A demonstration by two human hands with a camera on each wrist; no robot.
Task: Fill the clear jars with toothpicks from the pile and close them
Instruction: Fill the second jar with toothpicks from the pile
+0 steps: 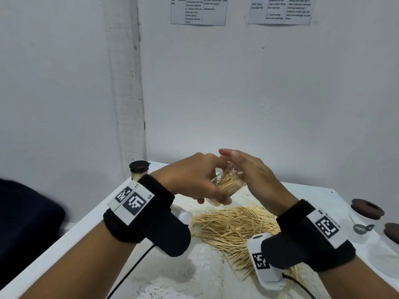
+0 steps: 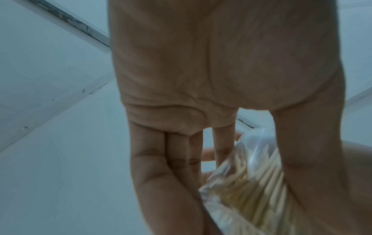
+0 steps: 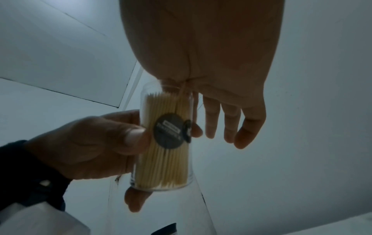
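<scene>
Fingers and thumb of the left hand (image 1: 194, 180) curl round a clear jar (image 1: 228, 186) full of toothpicks, held tilted in the air above the toothpick pile (image 1: 235, 225) in the middle of the desk (image 1: 151, 275). Flat, straight fingers of the right hand (image 1: 252, 171) cover the jar's mouth, so the opening is hidden. Another jar (image 1: 139, 172), closed, stands at the desk's far left corner, partly behind the wrist.

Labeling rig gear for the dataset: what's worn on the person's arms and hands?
Both hands, left hand and right hand, are bare, no gloves. Each wrist has a wide black strap carrying a white plate with black square-code markers, plus a white camera unit underneath. A black cable trails from each unit.
</scene>
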